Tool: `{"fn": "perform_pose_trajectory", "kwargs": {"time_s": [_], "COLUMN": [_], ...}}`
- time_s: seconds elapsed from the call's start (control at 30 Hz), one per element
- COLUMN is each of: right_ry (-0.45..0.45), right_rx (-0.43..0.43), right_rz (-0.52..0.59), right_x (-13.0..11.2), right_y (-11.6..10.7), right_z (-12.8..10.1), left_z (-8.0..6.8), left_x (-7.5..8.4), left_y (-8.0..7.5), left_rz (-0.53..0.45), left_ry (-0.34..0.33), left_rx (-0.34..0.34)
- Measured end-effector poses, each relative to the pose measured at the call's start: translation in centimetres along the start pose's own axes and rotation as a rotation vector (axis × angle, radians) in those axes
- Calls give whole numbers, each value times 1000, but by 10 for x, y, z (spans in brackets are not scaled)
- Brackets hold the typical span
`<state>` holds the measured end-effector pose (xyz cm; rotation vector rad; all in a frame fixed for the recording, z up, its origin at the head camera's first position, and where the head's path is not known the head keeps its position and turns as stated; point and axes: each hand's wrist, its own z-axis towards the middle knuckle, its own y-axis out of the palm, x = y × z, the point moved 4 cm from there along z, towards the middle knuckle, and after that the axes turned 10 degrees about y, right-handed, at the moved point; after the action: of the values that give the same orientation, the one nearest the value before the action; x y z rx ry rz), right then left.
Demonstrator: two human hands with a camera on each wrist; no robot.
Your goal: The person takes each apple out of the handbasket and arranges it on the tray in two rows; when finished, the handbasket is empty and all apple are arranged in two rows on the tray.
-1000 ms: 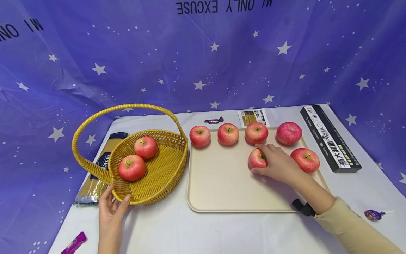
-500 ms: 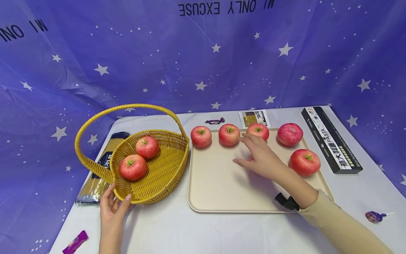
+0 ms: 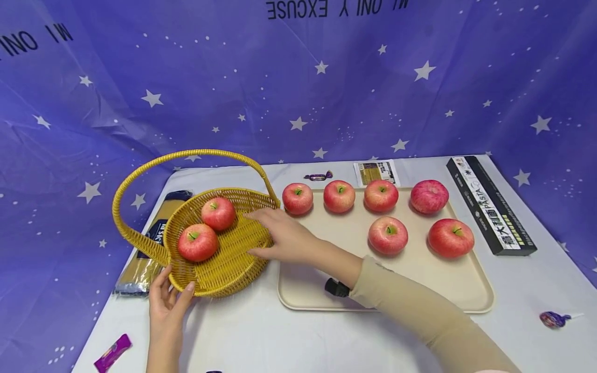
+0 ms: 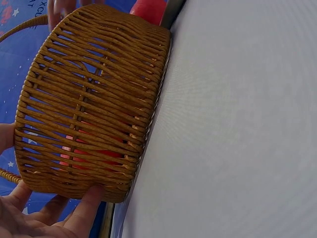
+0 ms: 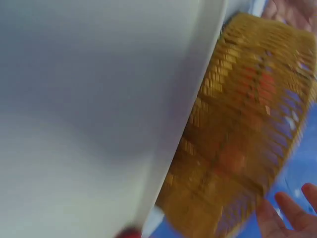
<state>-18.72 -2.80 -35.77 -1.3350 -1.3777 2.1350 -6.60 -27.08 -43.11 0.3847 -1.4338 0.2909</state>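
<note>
A yellow wicker basket (image 3: 233,282) with a tall hoop handle stands on the left of the table, two red apples (image 3: 198,243) inside it. My left hand (image 3: 165,311) holds its near left rim; in the left wrist view, fingers (image 4: 89,208) lie against the woven wall. Over the basket's right side reaches my right hand (image 3: 289,238), its fingers and thumb spread apart with nothing between them. In the right wrist view its fingers (image 5: 292,213) appear beside the rim. Several red apples (image 3: 388,235) sit on the beige tray (image 3: 298,295).
Behind the basket lies a pasta bag (image 3: 135,274); a black pasta box (image 3: 492,207) lies right of the tray. A small packet (image 3: 377,172) and a wrapped candy (image 3: 318,176) lie at the back. A purple candy (image 3: 113,353) is front left, a lollipop (image 3: 555,319) far right.
My right hand was around an apple on the tray, let it go there, and swept left across the tray to the basket. My left hand has stayed at the rim.
</note>
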Motion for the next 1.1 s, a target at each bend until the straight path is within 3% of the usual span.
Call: {"fn": "perform_pose_trajectory", "kwargs": {"time_s": [0.17, 0.37, 0.77, 1.1], "right_ry": [14, 71, 125, 83], "right_rx": [-100, -159, -178, -205], "right_rz": [-62, -117, -106, -131], "right_x": [-25, -45, -56, -56], "right_y": [33, 59, 83, 101], "right_z": [29, 50, 78, 96], "left_z": [1, 0, 0, 0], "left_x": [-1, -1, -1, -1], "left_y": [0, 1, 2, 1], "left_rz": [-6, 0, -7, -15], "left_ry": [-8, 7, 10, 19], "left_rx": [0, -5, -15, -14]}}
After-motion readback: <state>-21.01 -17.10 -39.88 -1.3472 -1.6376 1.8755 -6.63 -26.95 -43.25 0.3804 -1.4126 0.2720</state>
